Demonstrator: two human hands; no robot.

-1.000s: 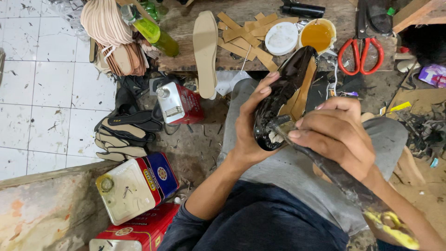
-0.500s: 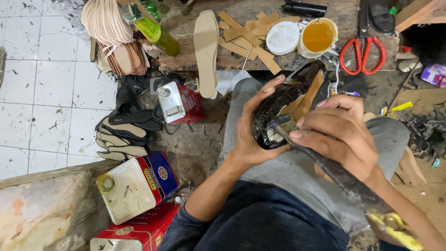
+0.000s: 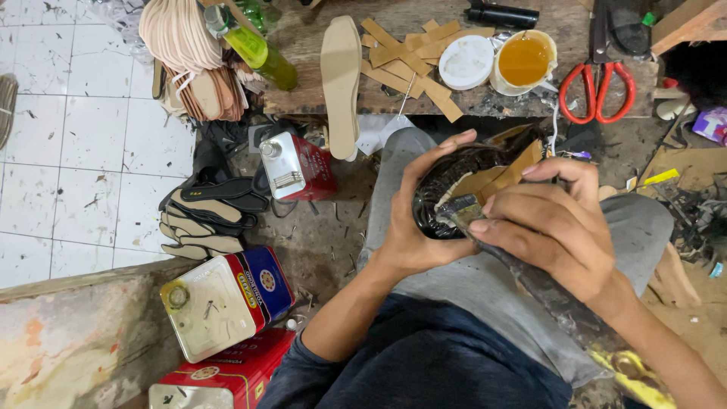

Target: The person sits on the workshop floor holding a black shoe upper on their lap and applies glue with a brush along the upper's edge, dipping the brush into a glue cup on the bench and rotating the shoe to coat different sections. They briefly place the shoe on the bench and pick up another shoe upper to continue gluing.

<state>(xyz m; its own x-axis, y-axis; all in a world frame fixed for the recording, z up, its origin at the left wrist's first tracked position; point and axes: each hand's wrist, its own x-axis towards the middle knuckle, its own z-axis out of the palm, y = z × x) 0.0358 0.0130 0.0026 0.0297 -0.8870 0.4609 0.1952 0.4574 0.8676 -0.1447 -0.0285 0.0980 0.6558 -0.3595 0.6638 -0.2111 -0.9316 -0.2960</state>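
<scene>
While my left hand [image 3: 413,227] cups the black shoe [image 3: 462,185], I'd keep my right hand's [image 3: 556,227] brush [image 3: 530,280] strokes light toward twelve o'clock.

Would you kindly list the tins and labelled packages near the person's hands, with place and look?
Small can: floor left of the knee, red body, silver top with cap.
Square tin: lower left, cream lid, red and blue sides.
Flat tin: bottom edge, red.
Bottle: bench, green, lying tilted.
</scene>
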